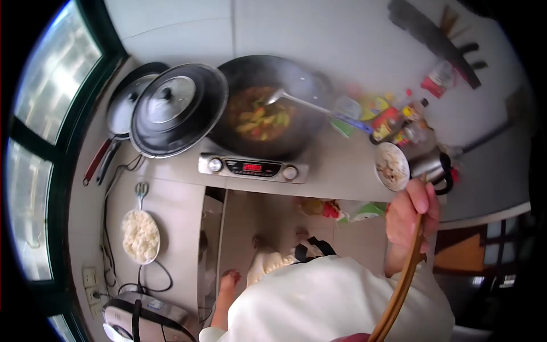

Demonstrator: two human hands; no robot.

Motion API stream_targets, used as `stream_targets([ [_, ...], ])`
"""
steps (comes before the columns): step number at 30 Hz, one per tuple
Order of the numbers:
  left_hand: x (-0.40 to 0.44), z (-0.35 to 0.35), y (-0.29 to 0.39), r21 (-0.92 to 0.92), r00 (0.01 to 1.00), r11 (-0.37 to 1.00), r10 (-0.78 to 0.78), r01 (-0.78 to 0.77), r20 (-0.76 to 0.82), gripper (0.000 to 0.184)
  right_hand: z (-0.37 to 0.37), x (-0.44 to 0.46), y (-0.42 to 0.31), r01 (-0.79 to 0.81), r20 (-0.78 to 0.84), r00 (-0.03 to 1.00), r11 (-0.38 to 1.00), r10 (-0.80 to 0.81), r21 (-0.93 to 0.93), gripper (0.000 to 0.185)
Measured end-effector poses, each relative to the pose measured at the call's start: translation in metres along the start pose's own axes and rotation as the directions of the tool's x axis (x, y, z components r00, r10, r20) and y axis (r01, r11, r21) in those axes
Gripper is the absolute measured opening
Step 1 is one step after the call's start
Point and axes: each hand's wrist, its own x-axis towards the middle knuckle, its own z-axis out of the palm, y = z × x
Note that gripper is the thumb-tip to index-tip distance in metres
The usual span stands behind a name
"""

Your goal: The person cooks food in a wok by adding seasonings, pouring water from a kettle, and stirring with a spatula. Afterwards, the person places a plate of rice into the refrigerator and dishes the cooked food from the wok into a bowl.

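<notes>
My right hand (413, 214) is closed around a pair of long wooden chopsticks (401, 285), just below a white bowl (392, 166) with food remains in it. My left hand (229, 281) hangs low beside the counter edge, away from any object; its fingers are small and blurred. On the induction cooker (253, 169), whose red display is lit, sits a black wok (307, 134) holding green and yellow vegetables in reddish sauce. A metal spatula (307, 104) with a blue handle rests across the wok's right side.
A glass lid (179, 108) overlaps a lidded pan (122, 114) at the left. Below are a plate of rice (141, 236) and a rice cooker (145, 319). Sauce bottles (387, 122) and a metal kettle (430, 168) stand at the right; a knife rack (436, 40) is on the wall.
</notes>
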Motion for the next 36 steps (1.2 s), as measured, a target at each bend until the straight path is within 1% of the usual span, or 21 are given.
stream_targets([
  [3, -0.017, 0.017, 0.02, 0.018, 0.991, 0.993, 0.112, -0.114, 0.073, 0.016, -0.038, -0.018, -0.02, 0.076, 0.08, 0.994, 0.997, -0.077, 0.013, 0.033],
  [7, -0.107, 0.114, 0.108, -0.049, 0.922, 0.951, 0.308, -0.305, 0.232, 0.02, -0.11, -0.045, -0.02, 0.225, -0.384, 0.895, 0.973, -0.229, -0.056, 0.031],
  [9, -0.169, 0.172, 0.16, 0.02, 0.752, 0.887, 0.38, -0.462, 0.539, 0.036, -0.125, -0.043, 0.008, 0.012, -0.115, 0.989, 0.824, -0.094, -0.567, 0.028],
  [10, -0.184, 0.196, 0.173, -0.035, 0.622, 0.851, 0.411, -0.524, 0.666, 0.044, -0.127, -0.043, 0.019, -0.016, -0.058, 0.998, 0.728, -0.033, -0.685, 0.023],
  [11, -0.198, 0.22, 0.182, -0.098, 0.473, 0.815, 0.425, -0.572, 0.772, 0.053, -0.122, -0.035, 0.032, 0.089, 0.088, 0.995, 0.684, -0.036, -0.724, 0.016],
  [12, -0.216, 0.251, 0.191, -0.268, 0.34, 0.839, 0.454, -0.473, 0.824, 0.058, -0.123, -0.031, 0.031, 0.167, 0.233, 0.971, 0.538, 0.058, -0.826, 0.015],
  [13, -0.232, 0.28, 0.194, -0.416, 0.202, 0.843, 0.498, -0.342, 0.844, 0.064, -0.128, -0.027, 0.034, 0.482, 0.506, 0.861, 0.232, 0.054, -0.845, 0.017],
  [15, -0.242, 0.309, 0.191, -0.467, 0.279, 0.847, 0.527, -0.254, 0.803, 0.051, -0.114, -0.034, 0.01, 0.35, 0.421, 0.877, 0.289, 0.233, -0.891, 0.026],
  [16, -0.239, 0.316, 0.19, -0.505, 0.278, 0.816, 0.573, -0.282, 0.771, 0.048, -0.131, -0.042, -0.002, 0.294, 0.351, 0.887, 0.217, 0.3, -0.931, 0.03],
  [17, -0.238, 0.319, 0.189, -0.542, 0.276, 0.782, 0.619, -0.308, 0.735, 0.044, -0.155, -0.05, -0.009, 0.187, 0.229, 0.954, 0.213, 0.194, -0.959, 0.025],
  [18, -0.241, 0.316, 0.186, -0.529, 0.395, 0.772, 0.635, -0.351, 0.664, 0.041, -0.182, -0.056, -0.026, 0.173, 0.179, 0.983, 0.124, 0.043, -0.977, 0.028],
  [19, -0.24, 0.312, 0.182, -0.533, 0.454, 0.758, 0.652, -0.375, 0.608, 0.041, -0.225, -0.056, -0.037, -0.042, -0.066, 0.991, 0.199, -0.113, -0.979, 0.028],
  [21, -0.24, 0.305, 0.168, -0.58, 0.506, 0.733, 0.672, -0.355, 0.54, 0.042, -0.296, -0.039, -0.066, -0.244, -0.41, 0.82, 0.405, -0.399, -0.881, 0.029],
  [22, -0.243, 0.303, 0.159, -0.584, 0.531, 0.729, 0.672, -0.357, 0.516, 0.042, -0.323, -0.016, -0.084, -0.236, -0.597, 0.7, 0.661, -0.393, -0.712, 0.03],
  [23, -0.247, 0.303, 0.152, -0.591, 0.548, 0.719, 0.679, -0.364, 0.488, 0.042, -0.357, 0.012, -0.096, -0.197, -0.679, 0.592, 0.738, -0.435, -0.645, 0.029],
  [24, -0.25, 0.303, 0.144, -0.6, 0.564, 0.708, 0.687, -0.374, 0.459, 0.042, -0.391, 0.039, -0.115, -0.4, -0.735, 0.546, 0.646, -0.402, -0.65, 0.03],
  [25, -0.256, 0.304, 0.137, -0.593, 0.584, 0.695, 0.697, -0.407, 0.415, 0.042, -0.427, 0.061, -0.129, -0.584, -0.784, 0.491, 0.524, -0.381, -0.62, 0.031],
  [28, -0.272, 0.306, 0.119, -0.594, 0.62, 0.635, 0.736, -0.494, 0.27, 0.042, -0.516, 0.099, -0.125, -0.301, -0.856, 0.314, 0.812, -0.411, -0.5, 0.032],
  [31, -0.28, 0.292, 0.103, -0.622, 0.633, 0.567, 0.761, -0.54, 0.144, 0.042, -0.539, 0.109, -0.122, -0.482, -0.857, 0.247, 0.71, -0.451, -0.513, 0.034],
  [33, -0.288, 0.285, 0.099, -0.619, 0.667, 0.55, 0.743, -0.561, 0.057, 0.041, -0.528, 0.109, -0.12, -0.462, -0.876, 0.254, 0.744, -0.411, -0.483, 0.035],
  [36, -0.287, 0.273, 0.1, -0.62, 0.7, 0.543, 0.714, -0.566, -0.013, 0.04, -0.497, 0.101, -0.114, -0.369, -0.713, 0.429, 0.613, -0.555, -0.699, 0.03],
])
